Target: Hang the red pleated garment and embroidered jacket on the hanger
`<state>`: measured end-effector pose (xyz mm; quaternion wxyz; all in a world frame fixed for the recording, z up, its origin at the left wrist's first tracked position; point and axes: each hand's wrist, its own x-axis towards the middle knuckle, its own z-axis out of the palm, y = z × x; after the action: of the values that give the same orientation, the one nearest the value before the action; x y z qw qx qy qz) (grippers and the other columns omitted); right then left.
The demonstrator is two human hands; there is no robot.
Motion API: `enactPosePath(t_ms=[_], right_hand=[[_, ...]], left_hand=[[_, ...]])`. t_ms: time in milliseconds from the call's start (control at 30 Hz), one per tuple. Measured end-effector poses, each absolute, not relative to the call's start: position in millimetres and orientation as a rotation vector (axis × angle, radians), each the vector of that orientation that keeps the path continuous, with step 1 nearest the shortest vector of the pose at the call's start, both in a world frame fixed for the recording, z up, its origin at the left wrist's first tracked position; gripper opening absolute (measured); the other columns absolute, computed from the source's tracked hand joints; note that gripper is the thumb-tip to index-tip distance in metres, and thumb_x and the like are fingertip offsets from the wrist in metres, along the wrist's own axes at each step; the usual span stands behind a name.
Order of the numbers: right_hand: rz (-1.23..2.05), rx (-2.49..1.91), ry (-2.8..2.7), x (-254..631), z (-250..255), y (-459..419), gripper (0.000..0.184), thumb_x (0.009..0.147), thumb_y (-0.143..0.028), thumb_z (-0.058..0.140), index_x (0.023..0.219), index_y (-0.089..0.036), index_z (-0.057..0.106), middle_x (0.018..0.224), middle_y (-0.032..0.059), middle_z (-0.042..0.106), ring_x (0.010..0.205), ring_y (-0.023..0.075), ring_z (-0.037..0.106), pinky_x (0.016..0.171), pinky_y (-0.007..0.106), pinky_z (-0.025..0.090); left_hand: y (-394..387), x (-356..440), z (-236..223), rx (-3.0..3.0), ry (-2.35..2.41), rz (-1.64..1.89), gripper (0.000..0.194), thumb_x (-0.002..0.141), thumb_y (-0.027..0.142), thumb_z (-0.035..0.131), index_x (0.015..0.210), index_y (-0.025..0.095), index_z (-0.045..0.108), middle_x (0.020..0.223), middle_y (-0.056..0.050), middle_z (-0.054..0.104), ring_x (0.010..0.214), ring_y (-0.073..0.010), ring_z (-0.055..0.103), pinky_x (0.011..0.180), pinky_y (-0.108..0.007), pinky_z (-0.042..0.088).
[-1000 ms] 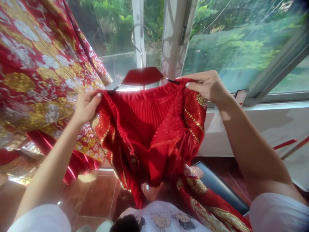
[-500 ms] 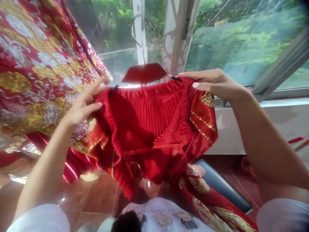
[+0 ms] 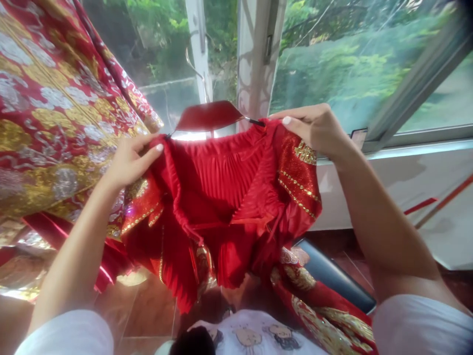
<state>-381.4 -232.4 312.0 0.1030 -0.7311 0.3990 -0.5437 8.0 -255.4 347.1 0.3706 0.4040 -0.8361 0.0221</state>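
A red pleated top (image 3: pixel 225 177) with gold-trimmed shoulders hangs on a hanger (image 3: pixel 209 115), whose red middle and wire hook rise above the neckline. My left hand (image 3: pixel 135 160) grips the top's left shoulder, thumb on the front side and fingers behind. At the other shoulder, my right hand (image 3: pixel 310 128) pinches the fabric near the hanger's end, its fingertips partly hidden. Below my right hand droops a red strip of cloth with gold embroidery (image 3: pixel 321 315).
A red, gold and silver patterned garment (image 3: pixel 48 113) hangs close at the left. Ahead stand windows (image 3: pixel 354 84) with pale frames. A dark flat object (image 3: pixel 334 276) lies low on the right, over the tiled floor (image 3: pixel 148 305). A phone-like object (image 3: pixel 359 137) rests on the sill.
The view has turned slightly right, so the top and both hands sit farther left. My left fingers have closed more fully over the shoulder of the top.
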Motion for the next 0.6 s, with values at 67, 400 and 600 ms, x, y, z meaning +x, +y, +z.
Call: enactPosePath(t_ms=[67, 400, 600], right_hand=[[-1.605, -2.097, 1.294, -386, 308, -230, 0.05, 0.088, -0.046, 0.057, 0.05, -0.017, 0.046, 0.045, -0.0067, 0.028, 0.043, 0.0029, 0.021, 0.039, 0.021, 0.017], [-1.566, -1.649, 1.144, -391, 293, -242, 0.05, 0.091, -0.05, 0.053, 0.053, -0.02, 0.04, 0.047, -0.0037, 0.039, 0.04, 0.0057, 0.033, 0.041, 0.023, 0.021], [-1.411, -1.898, 1.306, -397, 310, -243, 0.039, 0.088, -0.046, 0.057, 0.063, -0.015, 0.06, 0.059, 0.0015, 0.059, 0.052, 0.0081, 0.046, 0.057, 0.025, 0.04]], left_hand=[[-254, 15, 345, 1.081, -2.173, 0.056, 0.035, 0.087, 0.044, 0.045, 0.069, 0.016, 0.054, 0.067, 0.001, 0.053, 0.062, -0.0109, 0.042, 0.061, -0.023, 0.036], [-248, 26, 304, 1.003, -1.898, 0.074, 0.033, 0.089, 0.044, 0.04, 0.073, 0.016, 0.05, 0.07, 0.0, 0.051, 0.064, -0.0125, 0.041, 0.064, -0.025, 0.034], [-242, 39, 333, 1.135, -2.132, -0.179, 0.039, 0.084, 0.051, 0.05, 0.077, 0.013, 0.058, 0.066, 0.0, 0.052, 0.061, -0.0111, 0.041, 0.055, -0.022, 0.035]])
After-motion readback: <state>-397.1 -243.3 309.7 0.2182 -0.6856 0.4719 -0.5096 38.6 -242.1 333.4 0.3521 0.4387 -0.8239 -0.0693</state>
